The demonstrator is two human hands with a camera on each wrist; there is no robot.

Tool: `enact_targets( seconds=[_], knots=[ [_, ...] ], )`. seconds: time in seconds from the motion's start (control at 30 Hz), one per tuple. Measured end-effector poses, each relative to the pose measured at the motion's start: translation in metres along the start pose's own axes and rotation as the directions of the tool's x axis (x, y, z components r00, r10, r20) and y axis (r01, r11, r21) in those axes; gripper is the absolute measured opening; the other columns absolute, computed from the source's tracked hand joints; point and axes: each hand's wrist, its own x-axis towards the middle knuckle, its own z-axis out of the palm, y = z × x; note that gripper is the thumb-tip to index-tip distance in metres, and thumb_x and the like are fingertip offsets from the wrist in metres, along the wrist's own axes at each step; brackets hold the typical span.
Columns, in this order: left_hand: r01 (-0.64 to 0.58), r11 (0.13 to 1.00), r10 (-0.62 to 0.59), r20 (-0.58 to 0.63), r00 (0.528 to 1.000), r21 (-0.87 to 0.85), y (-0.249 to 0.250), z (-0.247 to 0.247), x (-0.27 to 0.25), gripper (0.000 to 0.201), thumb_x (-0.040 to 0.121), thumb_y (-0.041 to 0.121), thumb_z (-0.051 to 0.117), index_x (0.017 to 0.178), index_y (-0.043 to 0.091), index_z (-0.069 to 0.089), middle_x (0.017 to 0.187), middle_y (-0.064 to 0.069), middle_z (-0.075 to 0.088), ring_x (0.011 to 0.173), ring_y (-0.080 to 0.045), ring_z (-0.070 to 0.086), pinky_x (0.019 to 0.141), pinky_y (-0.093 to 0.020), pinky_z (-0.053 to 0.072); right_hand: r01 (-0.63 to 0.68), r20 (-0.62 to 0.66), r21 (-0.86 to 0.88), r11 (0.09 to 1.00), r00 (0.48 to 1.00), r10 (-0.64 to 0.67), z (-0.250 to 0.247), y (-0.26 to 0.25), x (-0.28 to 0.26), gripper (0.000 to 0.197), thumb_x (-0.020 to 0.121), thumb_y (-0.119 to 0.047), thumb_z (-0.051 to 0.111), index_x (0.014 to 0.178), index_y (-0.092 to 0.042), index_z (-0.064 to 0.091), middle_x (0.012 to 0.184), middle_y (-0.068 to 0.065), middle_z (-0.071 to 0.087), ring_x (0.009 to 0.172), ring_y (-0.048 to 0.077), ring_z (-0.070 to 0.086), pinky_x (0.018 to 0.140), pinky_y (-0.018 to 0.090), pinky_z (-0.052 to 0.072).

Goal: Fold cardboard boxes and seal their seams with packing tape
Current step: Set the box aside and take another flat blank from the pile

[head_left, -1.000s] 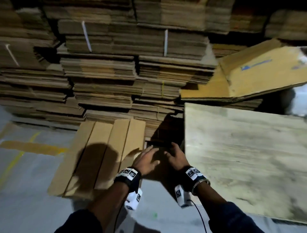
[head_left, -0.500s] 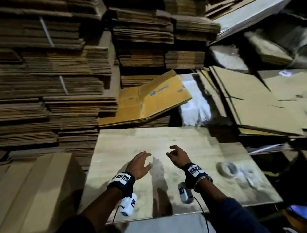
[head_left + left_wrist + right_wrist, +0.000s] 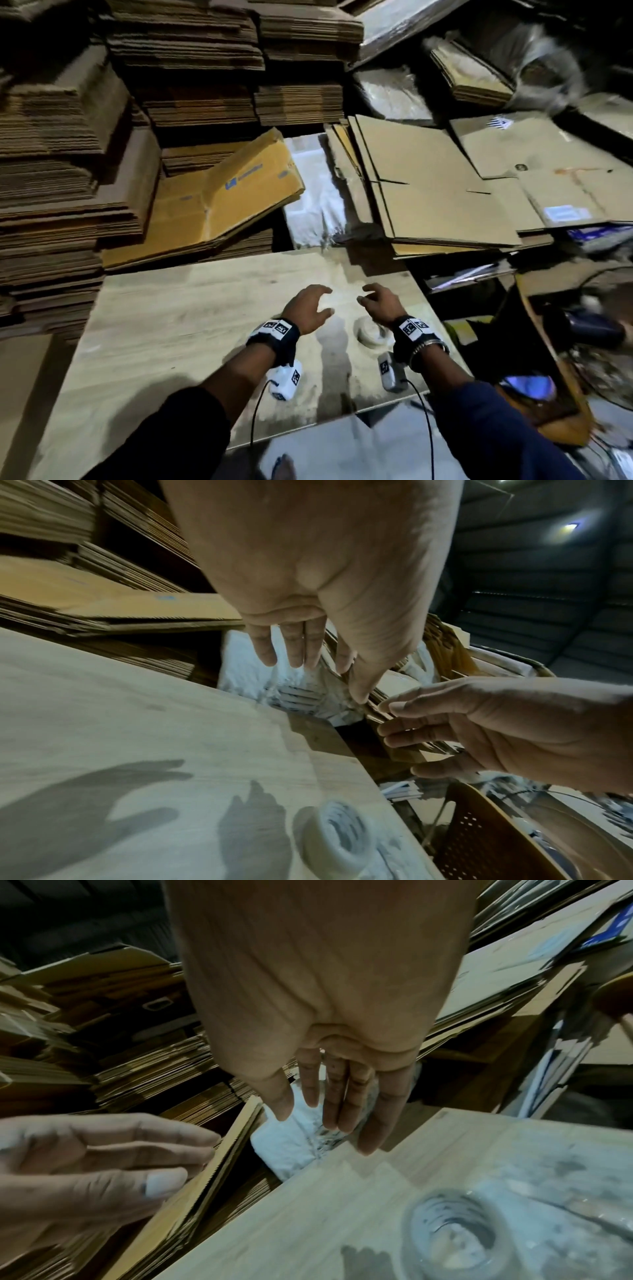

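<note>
Both my hands hover empty above a pale wooden board [image 3: 191, 308]. My left hand [image 3: 310, 306] has loosely spread fingers, and so does my right hand [image 3: 375, 299] just beside it. A roll of clear packing tape [image 3: 371, 331] lies flat on the board under my right wrist; it also shows in the left wrist view as the tape roll [image 3: 337, 837] and in the right wrist view as the tape roll [image 3: 452, 1234]. Flattened cardboard boxes [image 3: 435, 181] lie in a stack beyond the board's far right corner. A yellowish flattened box [image 3: 219, 198] with blue print leans at the far left.
Tall stacks of flat cardboard [image 3: 61, 171] wall in the left and back. A white plastic-wrapped bundle [image 3: 313, 192] sits between the yellowish box and the right stack. Dark clutter and a perforated brown chair back [image 3: 479, 840] lie past the board's right edge.
My view and both hands swung right, from the cardboard strips on the floor to over the wooden board. The tape roll now lies under my right wrist.
</note>
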Motion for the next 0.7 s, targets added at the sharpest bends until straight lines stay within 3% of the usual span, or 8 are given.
enact_targets(
  seconds=[0.07,0.2,0.3,0.4,0.57,0.7],
  knots=[
    [-0.044,0.999,0.044,0.003,0.999,-0.032,0.023,0.014,0.027,0.05,0.1,0.033,0.067,0.147,0.019,0.054,0.154,-0.005,0.05,0.143,-0.024,0.045,0.114,-0.031,0.033,-0.02,-0.019,-0.017,1.0,1.0,0.02,-0.021,0.022,0.011,0.036,0.095,-0.03,0.071,0.126,-0.014,0.063,0.105,0.012,0.075,0.086,0.028,0.066,0.083,0.043,0.058],
    [-0.142,0.986,0.139,-0.037,0.99,-0.089,0.067,0.034,0.097,0.046,0.098,0.029,0.069,0.142,0.019,0.058,0.147,-0.003,0.056,0.134,-0.023,0.053,0.111,-0.032,0.041,-0.031,-0.073,-0.049,0.998,0.997,0.027,-0.069,0.061,0.043,0.038,0.094,-0.033,0.072,0.126,-0.015,0.064,0.093,0.006,0.072,0.074,0.019,0.06,0.078,0.039,0.056],
    [-0.144,0.979,0.136,-0.064,0.989,-0.146,0.098,0.047,0.163,0.051,0.098,0.029,0.068,0.147,0.019,0.054,0.15,-0.002,0.053,0.133,-0.021,0.054,0.108,-0.03,0.042,-0.056,-0.108,-0.067,0.996,0.993,0.049,-0.109,0.081,0.074,0.039,0.095,-0.033,0.072,0.129,-0.013,0.064,0.107,0.009,0.074,0.087,0.022,0.067,0.085,0.039,0.056],
    [-0.053,0.955,0.039,-0.052,0.998,-0.29,0.122,0.055,0.228,0.061,0.098,0.028,0.069,0.153,0.015,0.047,0.154,-0.008,0.048,0.14,-0.025,0.049,0.116,-0.037,0.041,-0.069,-0.143,-0.125,0.99,0.988,0.051,-0.147,0.093,0.108,0.043,0.096,-0.033,0.072,0.131,-0.01,0.063,0.121,0.013,0.072,0.11,0.029,0.068,0.09,0.035,0.051],
    [0.167,0.899,-0.191,-0.019,0.981,-0.404,0.138,0.059,0.319,0.081,0.098,0.034,0.07,0.163,0.014,0.027,0.169,-0.011,0.028,0.155,-0.027,0.029,0.125,-0.039,0.028,-0.091,-0.152,-0.2,0.976,0.986,0.061,-0.197,0.106,0.174,0.047,0.096,-0.032,0.069,0.136,-0.008,0.061,0.129,0.017,0.068,0.117,0.034,0.066,0.092,0.036,0.049],
    [0.237,0.843,-0.291,-0.038,0.956,-0.484,0.136,0.064,0.367,0.081,0.097,0.034,0.071,0.163,0.014,0.028,0.169,-0.009,0.024,0.154,-0.028,0.029,0.123,-0.037,0.028,-0.128,-0.257,-0.259,0.957,0.965,0.06,-0.217,0.111,0.22,0.061,0.094,-0.03,0.07,0.148,-0.01,0.049,0.146,0.024,0.05,0.136,0.041,0.045,0.113,0.047,0.038]
  ],
)
